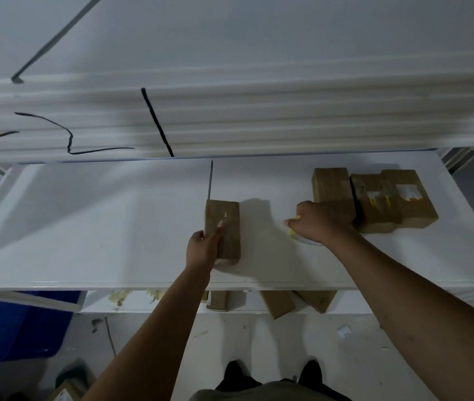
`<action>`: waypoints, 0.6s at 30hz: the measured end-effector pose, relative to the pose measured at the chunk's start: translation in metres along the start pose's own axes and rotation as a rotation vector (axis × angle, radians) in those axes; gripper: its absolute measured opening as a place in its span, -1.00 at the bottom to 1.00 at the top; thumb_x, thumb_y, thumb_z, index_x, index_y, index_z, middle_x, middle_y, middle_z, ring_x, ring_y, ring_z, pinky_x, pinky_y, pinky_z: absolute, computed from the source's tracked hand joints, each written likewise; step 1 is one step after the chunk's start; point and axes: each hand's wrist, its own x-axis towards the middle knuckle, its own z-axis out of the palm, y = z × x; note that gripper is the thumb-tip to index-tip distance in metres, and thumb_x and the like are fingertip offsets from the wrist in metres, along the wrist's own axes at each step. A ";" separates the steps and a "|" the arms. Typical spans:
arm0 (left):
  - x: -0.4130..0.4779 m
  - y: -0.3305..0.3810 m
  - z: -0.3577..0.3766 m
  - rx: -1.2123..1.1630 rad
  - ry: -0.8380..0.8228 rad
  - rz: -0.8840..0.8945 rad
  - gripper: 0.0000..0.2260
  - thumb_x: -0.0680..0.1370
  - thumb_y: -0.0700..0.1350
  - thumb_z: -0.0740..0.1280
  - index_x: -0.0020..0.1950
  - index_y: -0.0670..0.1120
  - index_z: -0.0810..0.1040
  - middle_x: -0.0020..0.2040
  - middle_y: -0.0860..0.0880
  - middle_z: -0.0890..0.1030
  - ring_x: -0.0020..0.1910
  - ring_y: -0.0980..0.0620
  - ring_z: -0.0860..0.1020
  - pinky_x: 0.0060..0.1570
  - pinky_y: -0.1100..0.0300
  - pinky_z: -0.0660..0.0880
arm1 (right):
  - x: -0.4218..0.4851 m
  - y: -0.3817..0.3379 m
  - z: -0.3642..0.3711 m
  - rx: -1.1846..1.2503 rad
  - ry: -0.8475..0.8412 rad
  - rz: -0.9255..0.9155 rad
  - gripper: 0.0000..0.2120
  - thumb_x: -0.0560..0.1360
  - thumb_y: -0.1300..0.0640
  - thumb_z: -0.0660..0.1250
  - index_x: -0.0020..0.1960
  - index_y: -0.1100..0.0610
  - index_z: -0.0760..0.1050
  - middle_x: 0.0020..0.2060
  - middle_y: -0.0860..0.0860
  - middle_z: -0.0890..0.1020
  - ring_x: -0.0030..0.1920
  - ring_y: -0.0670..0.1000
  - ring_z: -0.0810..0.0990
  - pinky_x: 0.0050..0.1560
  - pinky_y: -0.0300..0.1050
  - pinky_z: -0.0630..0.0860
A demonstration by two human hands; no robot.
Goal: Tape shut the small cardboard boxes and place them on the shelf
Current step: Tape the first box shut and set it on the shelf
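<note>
"Cardboard box (224, 224), who had it?"

"It was gripped by the left hand (202, 247), thumb on its left side and fingers laid across the face turned up. It stood on the white shelf (114, 227), about the middle, close to the near edge."

"And the right hand (317, 224)?"

"That one was curled down over a tape roll (308, 241) lying on the shelf, just right of the box. Most of the roll was hidden beneath it."

"Farther out?"

"Three more boxes (374, 201) were huddled together at the far right, the leftmost just behind the right hand. Other boxes (277, 303) lay on the lower shelf (172, 303), and a blue bin (13, 322) sat low on the left."
</note>
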 end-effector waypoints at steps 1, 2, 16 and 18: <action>0.001 0.000 0.003 0.038 0.005 0.006 -0.44 0.58 0.19 0.45 0.34 -0.24 0.57 0.16 -0.16 0.68 0.07 -0.13 0.66 0.01 0.09 0.64 | 0.003 -0.004 0.000 -0.081 0.016 0.003 -0.69 0.54 -0.09 0.39 -0.08 0.16 0.48 -0.21 0.07 0.59 -0.31 0.02 0.46 -0.37 -0.14 0.26; 0.003 0.000 0.005 0.057 0.010 0.005 -0.44 0.59 0.19 0.44 0.36 -0.24 0.56 0.21 -0.19 0.67 0.13 -0.17 0.66 0.08 0.04 0.65 | 0.006 -0.009 0.001 -0.144 0.023 0.002 -0.73 0.50 -0.03 0.41 -0.05 0.17 0.46 -0.22 0.08 0.58 -0.34 0.00 0.44 -0.39 -0.14 0.26; 0.004 -0.020 0.016 0.395 0.025 0.208 -0.30 0.65 0.35 0.19 0.63 -0.09 0.29 0.46 -0.20 0.44 0.41 -0.25 0.49 0.39 -0.25 0.51 | 0.007 -0.042 0.023 -0.406 0.098 -0.031 -0.61 0.47 -0.06 0.42 0.23 0.07 0.53 0.15 0.08 0.61 0.26 0.19 0.51 0.22 0.12 0.40; 0.004 -0.021 0.017 0.406 0.045 0.209 -0.33 0.65 0.34 0.19 0.61 -0.08 0.33 0.44 -0.17 0.41 0.36 -0.23 0.50 0.39 -0.23 0.51 | 0.003 -0.034 0.026 -0.326 0.178 -0.107 -0.55 0.49 -0.22 0.38 0.21 0.08 0.54 0.14 0.08 0.59 0.25 0.17 0.49 0.21 0.12 0.42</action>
